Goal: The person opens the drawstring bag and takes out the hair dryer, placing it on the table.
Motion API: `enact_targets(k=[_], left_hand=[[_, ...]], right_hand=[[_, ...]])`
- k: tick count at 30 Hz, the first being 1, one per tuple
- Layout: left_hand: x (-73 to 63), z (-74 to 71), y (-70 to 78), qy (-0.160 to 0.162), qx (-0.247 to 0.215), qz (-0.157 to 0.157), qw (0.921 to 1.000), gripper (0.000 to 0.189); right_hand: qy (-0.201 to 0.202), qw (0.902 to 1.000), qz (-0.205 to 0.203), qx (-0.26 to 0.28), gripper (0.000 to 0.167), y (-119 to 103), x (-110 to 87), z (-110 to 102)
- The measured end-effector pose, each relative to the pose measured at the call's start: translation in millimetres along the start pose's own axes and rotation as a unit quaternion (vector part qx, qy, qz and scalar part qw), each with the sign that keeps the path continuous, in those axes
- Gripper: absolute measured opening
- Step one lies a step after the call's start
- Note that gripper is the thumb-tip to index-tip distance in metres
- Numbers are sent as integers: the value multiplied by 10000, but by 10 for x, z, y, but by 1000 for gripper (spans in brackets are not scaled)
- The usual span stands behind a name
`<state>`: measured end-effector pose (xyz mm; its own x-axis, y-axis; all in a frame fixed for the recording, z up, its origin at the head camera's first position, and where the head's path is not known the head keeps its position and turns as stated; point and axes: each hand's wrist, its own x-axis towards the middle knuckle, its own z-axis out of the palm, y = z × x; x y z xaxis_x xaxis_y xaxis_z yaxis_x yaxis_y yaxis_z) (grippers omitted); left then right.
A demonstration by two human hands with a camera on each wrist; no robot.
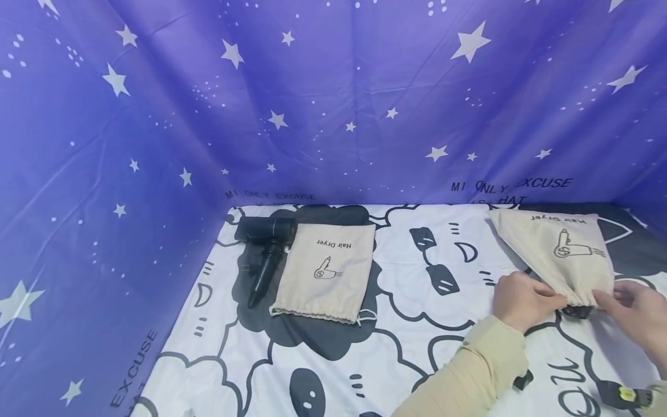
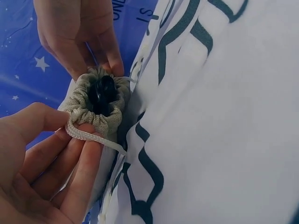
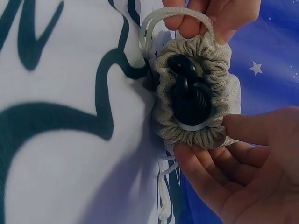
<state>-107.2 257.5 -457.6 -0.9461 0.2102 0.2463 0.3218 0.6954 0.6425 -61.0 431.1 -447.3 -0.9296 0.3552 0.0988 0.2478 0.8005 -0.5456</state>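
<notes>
At the right of the head view lies a beige drawstring bag [image 1: 578, 255] printed "Hair Dryer", its mouth towards the person. My left hand [image 1: 526, 301] pinches one side of the gathered mouth; my right hand [image 1: 638, 315] pinches the other. In the right wrist view the mouth is partly drawn in, and a black ribbed cord end [image 3: 191, 105] with a bent black cord shows inside. The rest of the contents is hidden in the bag. A white drawstring [image 2: 88, 135] loops out beside my left fingers in the left wrist view.
Left of centre lies a second beige bag [image 1: 328, 272] with the same print, lying flat. Beside it rests a black hair dryer [image 1: 266, 237], its handle pointing towards the person. A white cloth [image 1: 260, 382] with black cartoon print covers the surface; purple star-patterned curtains [image 1: 333, 104] enclose it.
</notes>
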Motion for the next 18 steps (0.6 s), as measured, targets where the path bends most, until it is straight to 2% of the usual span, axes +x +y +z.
enact_targets(k=[4,8,11,16,18], left_hand=[[-27,-32,-40,-42,-65,-114,9999,12],[-30,-65,-79,-59,-31,-95,9999,12],[-28,-88,-101,-99,-73,-153,9998,11],[-45,-107,-122,-135,-133,-371,9991,12],[-45,-121,-134,-118,-138,-364,9992,12]], right_hand=[[-85,9999,-110,40,36,-12,23,17],[-114,9998,-166,2,33,-65,39,22],[-193,9997,-79,-157,32,-143,27,20],[-435,9982,176,-375,43,-197,14,52],[-481,9977,211,-421,47,-187,29,72]])
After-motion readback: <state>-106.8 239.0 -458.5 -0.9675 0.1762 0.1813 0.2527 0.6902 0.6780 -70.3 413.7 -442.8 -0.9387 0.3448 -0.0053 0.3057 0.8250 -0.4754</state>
